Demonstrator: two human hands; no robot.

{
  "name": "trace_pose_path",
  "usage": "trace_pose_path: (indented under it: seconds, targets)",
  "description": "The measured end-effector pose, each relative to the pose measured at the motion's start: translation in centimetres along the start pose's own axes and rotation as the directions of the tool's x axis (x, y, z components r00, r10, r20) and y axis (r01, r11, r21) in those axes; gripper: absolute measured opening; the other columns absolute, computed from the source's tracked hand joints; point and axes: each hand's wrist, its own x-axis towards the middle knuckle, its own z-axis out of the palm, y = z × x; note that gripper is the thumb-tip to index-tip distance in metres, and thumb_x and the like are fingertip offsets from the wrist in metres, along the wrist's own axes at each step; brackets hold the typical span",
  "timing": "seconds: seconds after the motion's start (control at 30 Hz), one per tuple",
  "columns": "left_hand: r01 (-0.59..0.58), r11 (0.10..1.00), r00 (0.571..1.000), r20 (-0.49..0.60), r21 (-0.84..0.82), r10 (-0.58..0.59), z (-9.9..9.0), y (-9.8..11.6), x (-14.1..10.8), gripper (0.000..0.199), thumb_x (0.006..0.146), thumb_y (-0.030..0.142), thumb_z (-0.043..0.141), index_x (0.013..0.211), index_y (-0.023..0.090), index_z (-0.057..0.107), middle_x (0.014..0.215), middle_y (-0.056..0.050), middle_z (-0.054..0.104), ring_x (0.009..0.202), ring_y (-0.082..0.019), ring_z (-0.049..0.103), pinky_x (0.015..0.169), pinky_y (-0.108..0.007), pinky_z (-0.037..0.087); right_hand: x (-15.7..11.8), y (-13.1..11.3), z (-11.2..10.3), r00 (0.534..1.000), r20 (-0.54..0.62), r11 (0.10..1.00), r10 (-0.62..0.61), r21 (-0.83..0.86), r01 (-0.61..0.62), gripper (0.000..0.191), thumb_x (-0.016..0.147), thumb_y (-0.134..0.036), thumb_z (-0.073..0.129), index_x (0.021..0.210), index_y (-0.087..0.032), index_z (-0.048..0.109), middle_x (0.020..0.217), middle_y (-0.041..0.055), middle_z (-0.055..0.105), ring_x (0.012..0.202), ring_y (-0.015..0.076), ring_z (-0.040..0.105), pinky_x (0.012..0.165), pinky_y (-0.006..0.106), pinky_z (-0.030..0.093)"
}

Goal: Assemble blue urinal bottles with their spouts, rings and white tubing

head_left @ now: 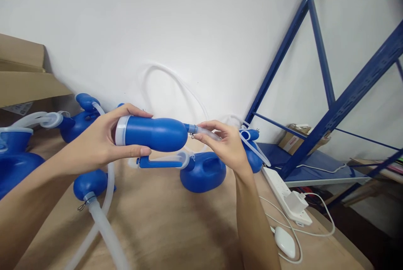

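My left hand (108,133) is closed round the white-collared end of a blue plastic cup-shaped piece (157,133), held level above the table. From its narrow right end runs a clear flexible tube (208,133), fastened by a thin dark wire twist at the joint. Thumb and fingers of my right hand (226,142) pinch that tube just past the wire. Behind and below the cup stands a blue jug-like bottle (203,171) with a handle. At lower left, another blue cup-shaped piece (90,185) lies with a thick tube (105,228) attached.
More blue bottles with tubes stand on the wooden table (176,228), at left (19,169) and right. A cardboard box (25,72) is at the left. A white power strip (285,194) with cables lies near the right edge, beside a blue metal shelf (302,156).
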Motion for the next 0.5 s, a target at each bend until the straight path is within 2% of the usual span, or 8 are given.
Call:
trace_pose_path:
  seconds: [0.17, 0.27, 0.33, 0.4, 0.5]
  targets:
    - [0.034, 0.999, 0.999, 0.005, 0.037, -0.034, -0.4, -0.4, -0.2, 0.070, 0.059, 0.062, 0.091, 0.117, 0.028, 0.071, 0.101, -0.003, 0.073, 0.084, -0.029, 0.075, 0.061, -0.038, 0.066, 0.1, 0.3, 0.3, 0.999, -0.007, 0.998, 0.033, 0.051, -0.033, 0.019, 0.080, -0.035, 0.089, 0.090, -0.021, 0.081, 0.089, 0.0029, 0.081, 0.085, 0.0210, 0.075, 0.081, 0.034, 0.059]
    - [0.067, 0.998, 0.998, -0.007, 0.013, -0.067, -0.6, -0.3, 0.0, 0.070, 0.054, 0.061, 0.094, 0.112, 0.029, 0.072, 0.100, -0.002, 0.073, 0.084, -0.029, 0.074, 0.062, -0.039, 0.067, 0.0, 0.8, 0.7, 0.995, -0.080, 0.998, -0.057, 0.000, 0.057, 0.012, 0.081, -0.031, 0.088, 0.085, -0.023, 0.081, 0.087, 0.0027, 0.081, 0.083, 0.0206, 0.074, 0.081, 0.034, 0.058]
    - [0.077, 0.997, 0.997, -0.023, -0.011, -0.078, -0.7, -0.1, 0.0, 0.070, 0.052, 0.060, 0.095, 0.110, 0.029, 0.073, 0.099, -0.002, 0.073, 0.082, -0.028, 0.073, 0.061, -0.038, 0.066, 0.0, 1.0, 0.8, 0.986, -0.086, 0.989, -0.141, -0.049, 0.137, 0.008, 0.084, -0.030, 0.086, 0.086, -0.024, 0.082, 0.089, 0.0029, 0.081, 0.085, 0.0207, 0.074, 0.080, 0.034, 0.058]
    - [0.088, 0.996, 0.995, -0.035, -0.028, -0.089, -0.8, 0.1, 0.0, 0.069, 0.052, 0.058, 0.095, 0.111, 0.029, 0.073, 0.096, -0.001, 0.073, 0.079, -0.026, 0.072, 0.060, -0.036, 0.065, 0.1, 1.0, 0.6, 0.987, -0.024, 0.985, -0.158, -0.076, 0.156, 0.012, 0.086, -0.032, 0.084, 0.095, -0.024, 0.083, 0.095, 0.0033, 0.082, 0.089, 0.0215, 0.075, 0.081, 0.034, 0.058]
    - [0.125, 0.991, 0.990, -0.065, -0.039, -0.127, -0.9, 0.2, 0.0, 0.067, 0.053, 0.055, 0.095, 0.111, 0.029, 0.072, 0.089, 0.000, 0.072, 0.074, -0.024, 0.070, 0.058, -0.035, 0.063, 0.4, 1.3, -0.9, 0.991, 0.127, 0.987, -0.047, -0.148, 0.066, 0.035, 0.091, -0.038, 0.080, 0.124, -0.025, 0.077, 0.095, 0.0020, 0.081, 0.089, 0.0212, 0.074, 0.081, 0.033, 0.057]
